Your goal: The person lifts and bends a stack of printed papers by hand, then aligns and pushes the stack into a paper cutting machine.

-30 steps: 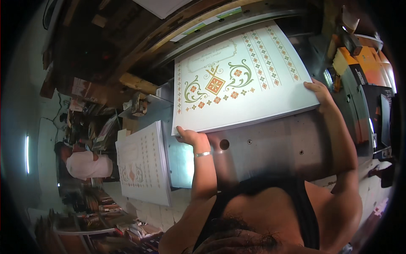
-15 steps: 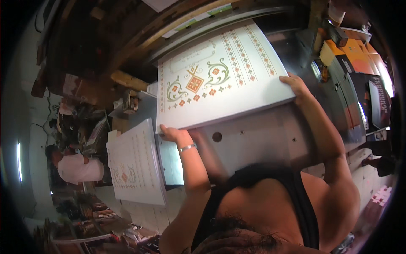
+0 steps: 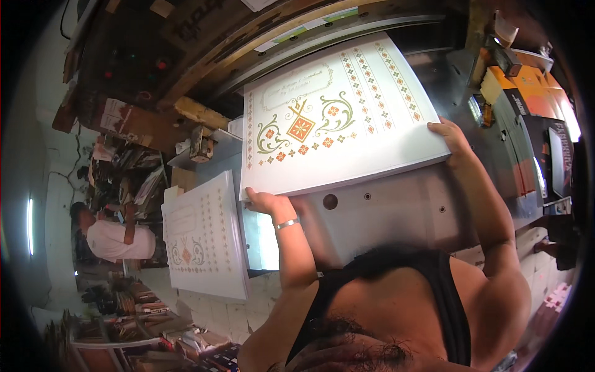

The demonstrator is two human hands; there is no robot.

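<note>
The paper stack [image 3: 328, 152] before me is a thick, flat block of smooth white sheets, crisp at the edges. Its top sheet carries one orange diamond, two curling green scrolls and rows of small flowers. It sits over the smooth grey metal table [image 3: 396, 220], against the far side; whether its near edge is raised I cannot tell. My left hand [image 3: 266, 201] is closed on the near left corner, thumb on top; my right hand [image 3: 451, 141] grips the right edge likewise, lower fingers hidden. One metal bracelet [image 3: 287, 223] circles my left wrist. Leftward lies a second printed stack [image 3: 201, 239]; beyond it, one person [image 3: 121, 240] in a pale shirt.
</note>
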